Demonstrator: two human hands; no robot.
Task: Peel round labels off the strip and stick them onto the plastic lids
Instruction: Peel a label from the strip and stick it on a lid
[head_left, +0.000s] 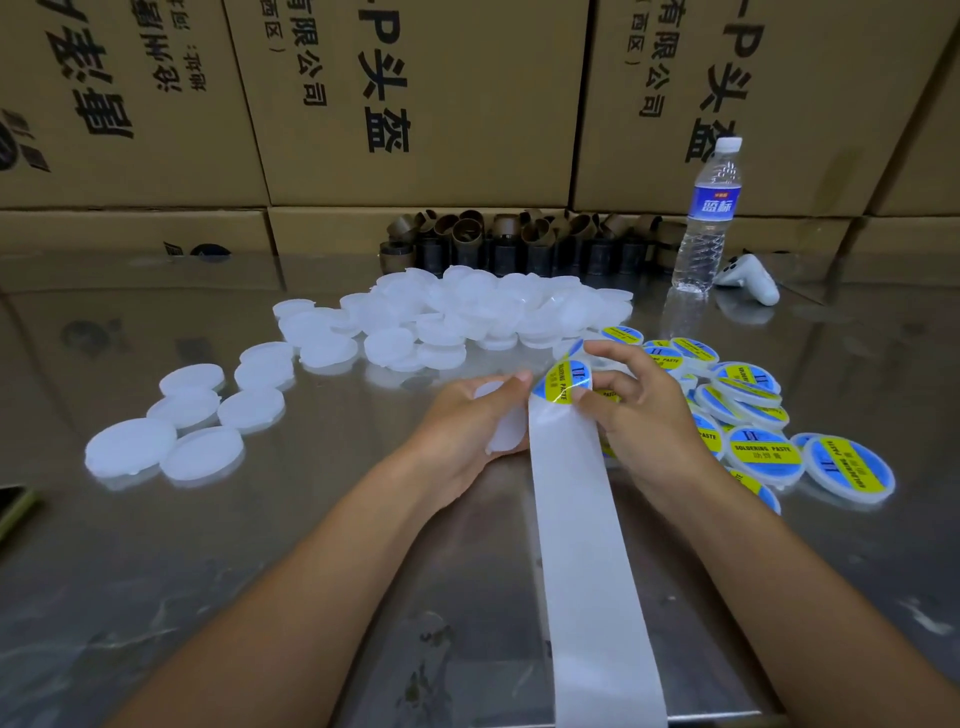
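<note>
On the left of the shiny metal table (208, 571) lie plain white round plastic lids (130, 449). The left hand (467, 421) curls round one white lid (506, 431), just beside the long white paper strip (587, 545). A round blue and yellow label (563, 382) sits at the strip's top end, partly lifted. The right hand (639, 415) pinches it with bent fingers. Labelled lids (763, 454) are piled on the right.

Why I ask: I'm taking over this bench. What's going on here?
A person is labelling lids. The left hand holds a blank lid, while the right hand pinches a round label at the top of the strip. More blank lids lie piled to the left and behind; labelled lids lie on the right.
</note>
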